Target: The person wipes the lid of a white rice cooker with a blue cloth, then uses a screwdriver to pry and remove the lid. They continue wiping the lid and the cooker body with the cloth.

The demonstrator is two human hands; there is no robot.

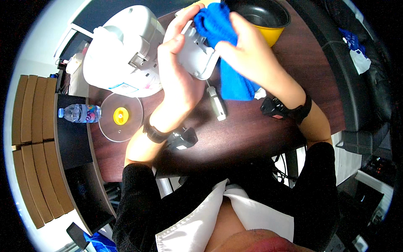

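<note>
My left hand (179,77) is closed around a white plastic cover (196,59) with moulded ribs and raised edges, tilted up above the table. A blue cloth (237,82) is gripped in my right hand (247,48), its upper part bunched against the cover and its lower end hanging down. My right thumb lies close to the cover's edge. Just left of my left hand is a large white rounded appliance (121,54) with a small latch-like opening in its side. Below the cover, a screwdriver (217,103) with a pale handle lies on the table.
A yellow pot (275,33) with a black inside stands at the far right of the dark wooden table (235,138). At left lie a glass lid (135,122) with a yellow knob and a water bottle (79,113). Black devices are strapped to both my wrists.
</note>
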